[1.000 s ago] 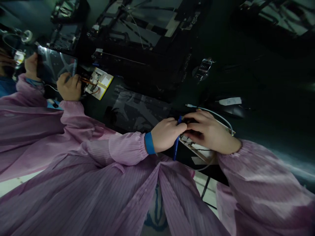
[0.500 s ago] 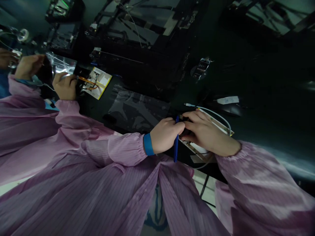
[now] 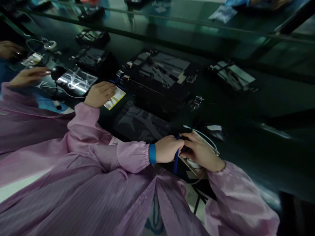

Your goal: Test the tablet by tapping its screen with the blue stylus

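We note the left hand, a blue wristband at its wrist, fingers closed around a slim blue tool. The right hand lies just beside it, fingers curled down over a pale flat board edged by a thin white cable; whether they grip the board we cannot tell. The board rests on a black workbench, among dark opened devices. Further along, a co-worker's hand sits touching a yellow-edged card.

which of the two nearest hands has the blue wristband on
The left hand, with the blue wristband at its wrist; the right hand shows only a pink sleeve cuff, no band.
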The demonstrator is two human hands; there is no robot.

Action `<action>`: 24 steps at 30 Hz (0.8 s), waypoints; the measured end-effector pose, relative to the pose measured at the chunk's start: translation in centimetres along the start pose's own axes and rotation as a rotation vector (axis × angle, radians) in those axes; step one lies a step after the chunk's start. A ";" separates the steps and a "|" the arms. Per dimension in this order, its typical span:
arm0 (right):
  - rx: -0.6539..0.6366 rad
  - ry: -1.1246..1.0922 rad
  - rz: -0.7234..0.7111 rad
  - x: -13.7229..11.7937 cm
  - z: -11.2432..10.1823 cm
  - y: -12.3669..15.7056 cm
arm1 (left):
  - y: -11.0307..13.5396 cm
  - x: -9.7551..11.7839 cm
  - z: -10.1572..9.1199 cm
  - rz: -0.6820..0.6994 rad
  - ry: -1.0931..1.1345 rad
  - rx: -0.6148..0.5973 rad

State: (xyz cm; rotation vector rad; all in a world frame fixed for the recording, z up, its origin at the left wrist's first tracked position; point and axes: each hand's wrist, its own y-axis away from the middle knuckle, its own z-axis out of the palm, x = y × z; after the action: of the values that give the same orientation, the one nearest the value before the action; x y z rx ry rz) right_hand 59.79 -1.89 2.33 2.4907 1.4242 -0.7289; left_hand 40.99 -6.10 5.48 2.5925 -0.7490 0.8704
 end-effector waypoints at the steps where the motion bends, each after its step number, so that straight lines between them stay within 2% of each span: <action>1: 0.024 -0.030 -0.006 -0.1 -0.4 0.3 | 0.4 -0.1 -0.7 0.027 0.032 0.022; 2: 0.070 -0.067 0.002 -0.3 -0.8 0.7 | 0.9 -0.4 -1.6 0.048 0.063 0.063; 4: 0.253 -0.109 0.099 -0.5 -1.6 2.3 | 2.4 -1.7 -4.0 0.048 0.095 0.192; 6: 0.487 -0.028 0.294 -0.8 -1.7 4.4 | 4.2 -4.1 -6.8 -0.060 0.074 0.356; 8: 0.612 0.119 0.464 -1.2 -1.0 6.4 | 5.9 -7.3 -9.1 -0.232 0.014 0.514; 10: 0.581 0.201 0.512 -1.6 0.2 7.7 | 7.2 -10.7 -10.4 -0.373 -0.066 0.619; 12: 0.490 0.235 0.512 -2.2 1.5 8.1 | 8.0 -13.4 -10.7 -0.409 -0.031 0.672; 14: 0.412 0.304 0.529 -2.6 2.5 8.0 | 8.1 -15.2 -10.5 -0.425 0.043 0.688; 18: 0.354 0.473 0.567 -3.0 3.3 7.4 | 7.4 -16.7 -10.1 -0.477 0.101 0.709; 21: 0.316 0.548 0.591 -3.2 3.2 7.1 | 7.0 -17.2 -10.1 -0.517 0.128 0.682; 24: 0.249 0.613 0.619 -3.5 2.8 6.6 | 7.1 -17.5 -9.8 -0.493 0.107 0.659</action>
State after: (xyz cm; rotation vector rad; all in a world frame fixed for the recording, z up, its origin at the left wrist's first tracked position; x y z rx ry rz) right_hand 63.04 -9.10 1.10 3.2641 0.5917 -0.0094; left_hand 20.48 -1.03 2.85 3.0217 0.2710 1.2168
